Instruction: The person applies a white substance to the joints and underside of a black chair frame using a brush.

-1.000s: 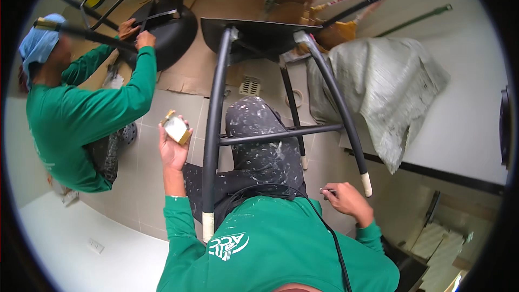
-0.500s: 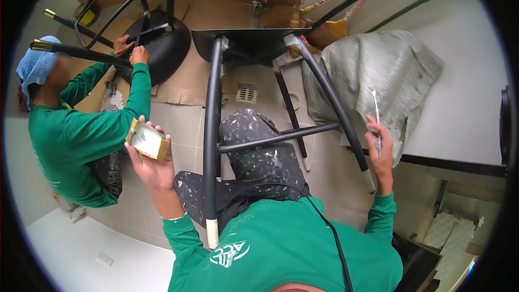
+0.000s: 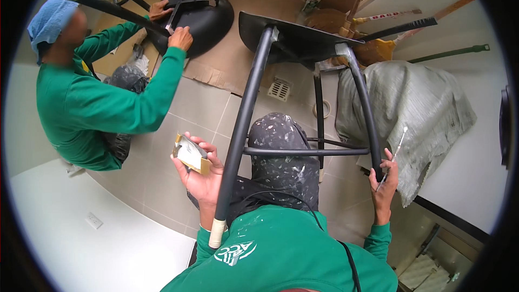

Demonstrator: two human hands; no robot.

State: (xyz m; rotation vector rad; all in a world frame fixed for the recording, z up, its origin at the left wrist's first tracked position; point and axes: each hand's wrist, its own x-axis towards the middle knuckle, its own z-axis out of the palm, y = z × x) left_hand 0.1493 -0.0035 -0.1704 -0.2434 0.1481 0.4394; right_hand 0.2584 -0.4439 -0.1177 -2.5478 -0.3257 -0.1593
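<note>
A small gold-coloured, open container (image 3: 202,165) with white paste inside rests in my left hand (image 3: 204,186), the fingers curled round its sides. My right hand (image 3: 385,192) grips a thin, light-coloured tool with a white tip (image 3: 401,143), perhaps a small spatula or brush. The same hand is against the lower end of a black chair leg (image 3: 367,113). That leg belongs to a black chair (image 3: 294,37) tipped over in front of me, its seat away from me. Pale tape wraps the end of its left leg (image 3: 218,232).
At the left a co-worker in a green sleeve (image 3: 121,105) handles another upturned black chair (image 3: 211,27) on cardboard (image 3: 208,75). A grey sheet (image 3: 400,108) drapes over something at right, beside long-handled tools (image 3: 448,54). A floor drain (image 3: 279,89) and tape roll (image 3: 321,109) lie beyond my knee.
The chair has tilted, its seat now further right. My right hand has come to the chair's right leg, with the tool still held. My left hand with the container is nearer the left leg.
</note>
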